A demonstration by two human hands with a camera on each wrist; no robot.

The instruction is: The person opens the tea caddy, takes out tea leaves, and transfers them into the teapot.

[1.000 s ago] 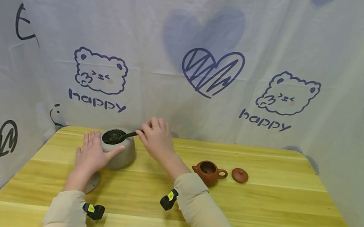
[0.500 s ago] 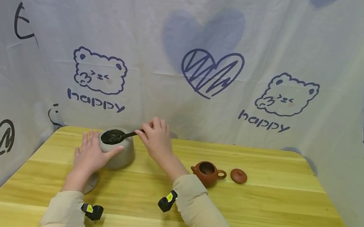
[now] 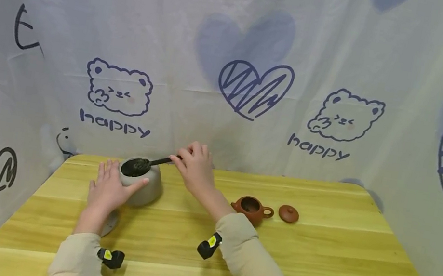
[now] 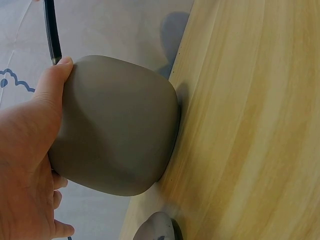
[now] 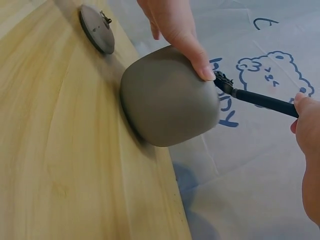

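Observation:
My left hand (image 3: 107, 189) grips a grey rounded jar (image 3: 146, 194) near its rim, thumb on the near side and fingers round the far side. The jar's mouth is dark inside. My right hand (image 3: 199, 168) pinches the end of a black-handled spoon (image 3: 161, 161) between thumb and fingers. In the right wrist view, the spoon's bowl sits at the jar's rim beside my left thumb (image 5: 202, 70), heaped with dark curled tea leaves (image 5: 223, 78). The jar's lid (image 5: 97, 29) lies on the table near my left wrist, partly hidden by it in the head view.
A small brown teapot (image 3: 254, 216), uncovered, stands by my right forearm, which hides part of it. Its lid (image 3: 289, 214) lies to its right. The wooden table (image 3: 335, 274) meets a printed white cloth (image 3: 189, 118) behind and at the sides.
My right hand has drawn the spoon slightly up and to the right, bringing its loaded bowl to the jar's rim. My left hand stays on the jar.

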